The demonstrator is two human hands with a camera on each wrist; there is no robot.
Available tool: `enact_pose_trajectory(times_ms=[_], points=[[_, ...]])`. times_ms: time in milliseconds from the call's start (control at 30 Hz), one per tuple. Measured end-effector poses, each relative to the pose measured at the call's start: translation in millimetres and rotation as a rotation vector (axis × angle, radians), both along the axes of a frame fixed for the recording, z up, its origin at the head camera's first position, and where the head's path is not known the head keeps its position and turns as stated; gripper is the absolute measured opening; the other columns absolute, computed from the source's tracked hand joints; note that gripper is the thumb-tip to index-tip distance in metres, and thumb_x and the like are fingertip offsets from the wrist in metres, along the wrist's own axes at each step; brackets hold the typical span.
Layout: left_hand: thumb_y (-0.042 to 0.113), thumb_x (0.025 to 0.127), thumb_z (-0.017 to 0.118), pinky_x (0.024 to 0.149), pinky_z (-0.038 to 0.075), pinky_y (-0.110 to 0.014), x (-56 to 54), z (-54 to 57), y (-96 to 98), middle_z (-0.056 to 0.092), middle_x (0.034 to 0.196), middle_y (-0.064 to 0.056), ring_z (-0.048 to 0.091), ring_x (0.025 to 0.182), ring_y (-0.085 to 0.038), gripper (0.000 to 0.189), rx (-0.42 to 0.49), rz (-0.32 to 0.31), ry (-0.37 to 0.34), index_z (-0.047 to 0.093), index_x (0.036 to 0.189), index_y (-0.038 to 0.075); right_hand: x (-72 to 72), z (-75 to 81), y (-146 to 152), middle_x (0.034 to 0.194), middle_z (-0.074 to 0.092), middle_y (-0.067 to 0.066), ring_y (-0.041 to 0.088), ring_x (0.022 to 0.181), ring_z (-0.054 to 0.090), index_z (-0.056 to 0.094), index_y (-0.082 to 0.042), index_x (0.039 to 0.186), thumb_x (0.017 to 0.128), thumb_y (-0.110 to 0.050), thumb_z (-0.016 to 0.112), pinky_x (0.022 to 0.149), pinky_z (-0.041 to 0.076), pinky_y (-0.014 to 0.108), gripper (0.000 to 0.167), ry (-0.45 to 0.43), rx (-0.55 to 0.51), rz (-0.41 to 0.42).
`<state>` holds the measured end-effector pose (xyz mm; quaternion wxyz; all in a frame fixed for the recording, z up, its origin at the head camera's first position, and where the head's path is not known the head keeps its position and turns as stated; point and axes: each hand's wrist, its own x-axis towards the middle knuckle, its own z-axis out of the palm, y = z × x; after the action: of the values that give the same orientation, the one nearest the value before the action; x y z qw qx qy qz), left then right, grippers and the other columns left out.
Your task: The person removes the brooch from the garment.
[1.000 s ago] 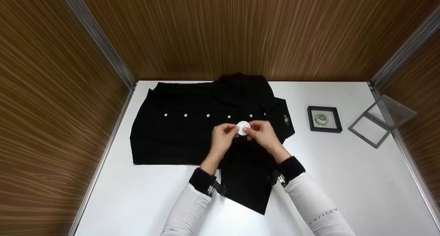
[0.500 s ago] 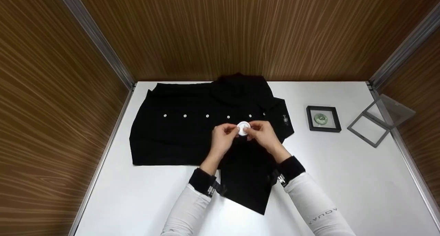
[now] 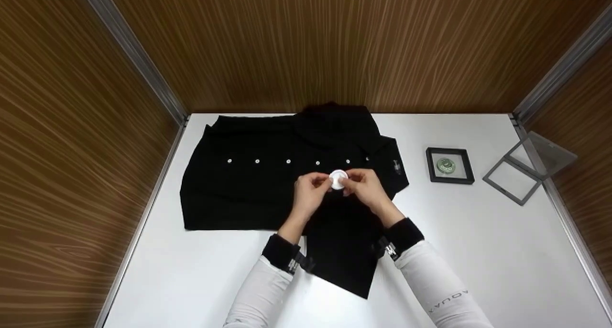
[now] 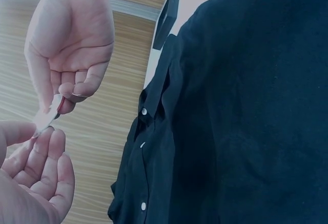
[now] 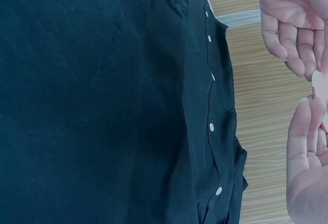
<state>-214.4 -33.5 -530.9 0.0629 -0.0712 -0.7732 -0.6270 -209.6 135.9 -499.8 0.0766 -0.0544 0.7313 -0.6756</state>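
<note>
A white round disc (image 3: 338, 173) with a raised rim is held between both hands in the head view, above a black button shirt (image 3: 244, 189). My left hand (image 3: 308, 192) pinches its left edge between thumb and fingers. On the opposite edge, my right hand (image 3: 367, 188) pinches it the same way. Seen side-on in the left wrist view, the disc (image 4: 47, 115) shows a thin red edge; its far face is hidden. The shirt lies spread sideways with its row of white buttons just beyond my hands. One sleeve (image 3: 342, 266) reaches toward me between my forearms.
Right of the shirt, a black-framed clear case (image 3: 432, 168) holds a green round piece (image 3: 446, 165). Farther right, an opened grey-framed case (image 3: 507, 187) leans its lid near the right wall. Wood-grain panels (image 3: 306, 46) enclose the white table (image 3: 478, 251) at the back and sides.
</note>
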Motion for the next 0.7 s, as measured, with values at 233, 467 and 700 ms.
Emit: enact_pose_trajectory(times_ms=[233, 467, 700], points=[[0.002, 0.086, 0.072, 0.059, 0.055, -0.024, 0.3, -0.5, -0.3, 0.072, 0.077, -0.009, 0.069, 0.064, -0.023, 0.009, -0.021, 0.0, -0.003, 0.074, 0.091, -0.005, 1.1, -3.3, 1.0, 0.08, 0.068, 0.017, 0.019, 0.061, 0.062, 0.065, 0.018, 0.102, 0.091, 0.003, 0.064, 0.064, 0.056, 0.035, 0.019, 0.0, -0.007, 0.007], [0.005, 0.088, 0.071, 0.061, 0.055, -0.024, -0.1, 0.1, -1.4, 0.072, 0.079, -0.008, 0.069, 0.066, -0.019, 0.011, -0.057, -0.02, 0.019, 0.074, 0.094, -0.004, 2.2, -5.2, 2.6, 0.085, 0.069, 0.016, 0.02, 0.065, 0.064, 0.064, 0.017, 0.105, 0.092, 0.002, 0.064, 0.065, 0.057, 0.033, 0.02, 0.022, -0.006, 0.018], [0.007, 0.089, 0.071, 0.064, 0.057, -0.025, 1.2, 1.0, -2.5, 0.073, 0.082, -0.009, 0.07, 0.068, -0.017, 0.011, -0.053, -0.055, 0.061, 0.073, 0.094, -0.003, 2.9, -6.1, 7.8, 0.09, 0.066, 0.024, 0.025, 0.068, 0.063, 0.061, 0.014, 0.111, 0.098, -0.005, 0.058, 0.067, 0.057, 0.037, 0.023, 0.016, 0.026, 0.021]])
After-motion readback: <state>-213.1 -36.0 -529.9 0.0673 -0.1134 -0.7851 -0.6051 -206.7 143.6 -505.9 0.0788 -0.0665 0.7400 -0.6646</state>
